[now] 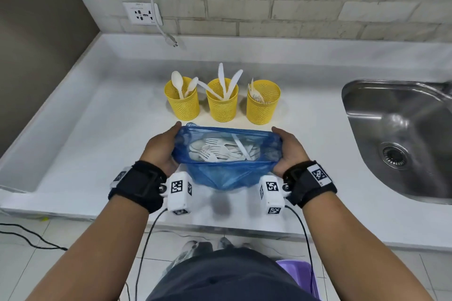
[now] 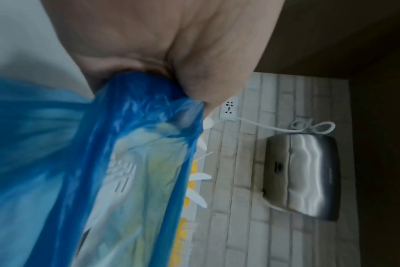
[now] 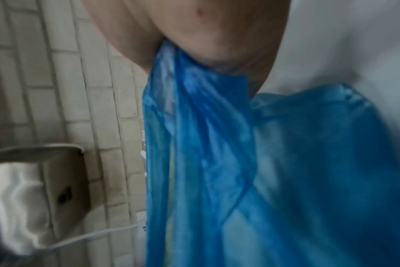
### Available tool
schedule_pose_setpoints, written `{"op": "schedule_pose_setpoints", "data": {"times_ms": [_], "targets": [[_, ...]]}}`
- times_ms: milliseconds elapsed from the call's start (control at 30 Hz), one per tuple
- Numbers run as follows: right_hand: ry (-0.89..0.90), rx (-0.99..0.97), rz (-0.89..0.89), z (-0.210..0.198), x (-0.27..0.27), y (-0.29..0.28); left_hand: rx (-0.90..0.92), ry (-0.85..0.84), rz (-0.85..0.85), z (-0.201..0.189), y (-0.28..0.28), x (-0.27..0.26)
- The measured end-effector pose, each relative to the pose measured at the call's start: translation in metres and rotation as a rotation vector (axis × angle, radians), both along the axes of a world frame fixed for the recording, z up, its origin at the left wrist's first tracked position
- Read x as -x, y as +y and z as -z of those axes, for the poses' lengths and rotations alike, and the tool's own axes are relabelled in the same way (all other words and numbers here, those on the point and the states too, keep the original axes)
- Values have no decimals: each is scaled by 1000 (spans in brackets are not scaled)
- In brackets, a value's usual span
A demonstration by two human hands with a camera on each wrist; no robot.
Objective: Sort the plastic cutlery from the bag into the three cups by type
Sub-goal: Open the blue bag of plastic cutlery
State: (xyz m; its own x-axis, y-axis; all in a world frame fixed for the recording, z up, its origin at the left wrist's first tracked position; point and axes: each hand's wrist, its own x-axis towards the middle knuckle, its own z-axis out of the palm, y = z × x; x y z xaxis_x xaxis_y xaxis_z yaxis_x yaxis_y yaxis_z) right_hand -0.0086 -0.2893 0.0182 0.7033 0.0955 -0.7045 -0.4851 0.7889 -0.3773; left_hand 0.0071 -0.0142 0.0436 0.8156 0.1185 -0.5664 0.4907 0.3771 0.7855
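Status: sorting is under way, not complete.

The bag (image 1: 227, 154) is held open above the tabletop (image 1: 97, 129), just in front of the three cups. The left hand (image 1: 161, 149) grips the left edge of the bag mouth; the right hand (image 1: 289, 150) grips the right edge. In both wrist views the fingers are closed on bunched blue film.

Done so far:
- Left cup (image 1: 182, 99): two spoons (image 1: 179, 85).
- Middle cup (image 1: 222, 100): three knives (image 1: 226, 83).
- Right cup (image 1: 263, 102): a few forks (image 1: 255, 94); the exact count cannot be read.

Remaining: a mixed pile of cutlery (image 1: 220, 151) lies in the bag. Forks, spoon bowls and at least one knife are visible in it. By this pile, more pieces appear to remain in the bag than stand in the cups.

Neither hand holds a piece. Both are occupied with the bag, so one hand must be freed for the next pick.
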Motion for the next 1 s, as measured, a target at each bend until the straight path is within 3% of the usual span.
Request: {"op": "schedule_pose_setpoints", "data": {"times_ms": [33, 100, 267, 300, 367, 467, 533, 600, 700, 733, 767, 833, 900, 933, 1000], "targets": [[-2, 15, 0, 3, -1, -2, 30, 30, 18, -1, 0, 0], [-56, 227, -34, 0, -3, -1, -131, 43, 98, -1, -1, -1], [-233, 1399, -376, -5, 16, 5, -1023, -127, 376, 9, 7, 6], [-274, 1570, -404, -3, 20, 6, -1137, -188, 384, 11, 6, 8], [-358, 1699, -460, -2, 25, 9, -1221, -296, 389, 12, 1, 9], [-448, 1727, -509, 0, 21, 15, -1193, -447, 332, 10, -7, 10], [-454, 1639, -463, 0, 16, 17, -1131, -466, 298, 6, -10, 9], [-372, 1206, -300, 1, 11, 16, -955, -378, 231, 4, -10, 7], [-141, 157, -33, 1, 6, 11, -375, -88, -11, 10, -7, 0], [-75, -17, 6, 2, 5, 10, -197, -7, -72, 13, -7, 1], [-29, -66, 26, 4, 5, 10, -68, 52, -110, 16, -8, 2], [20, 40, 16, 10, 3, 14, 72, 127, -127, 21, -7, 4], [18, 259, -6, 10, 1, 15, 61, 143, -108, 22, -3, 4], [-1, 407, -31, 9, 0, 14, -25, 132, -88, 22, 0, 3], [-113, 803, -168, 2, 1, 8, -376, 91, 55, 15, 6, 5]]}}
